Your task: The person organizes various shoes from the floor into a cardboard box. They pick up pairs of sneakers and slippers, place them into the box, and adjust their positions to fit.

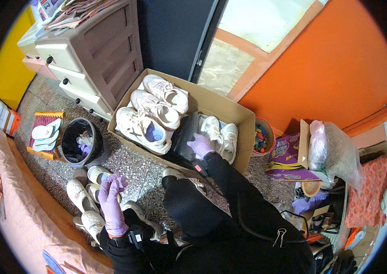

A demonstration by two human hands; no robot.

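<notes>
Both my hands wear purple gloves. My right hand [200, 145] reaches into a large cardboard box [230, 107] and lies with fingers spread on a black sheet-like thing [183, 134], right beside a small pair of white shoes [223, 132]. Three bigger white sneakers [154, 109] fill the box's left half. My left hand [111, 203] hovers with loosely curled fingers and nothing in it, above several white shoes [81, 196] on the speckled floor.
A beige drawer unit [97, 50] stands behind the box. Left of the box are a black bin [79, 139] and flip-flops on a rack [45, 132]. At the right lie a tub of coloured bits [262, 134], a purple carton [287, 155] and a plastic bag [335, 153].
</notes>
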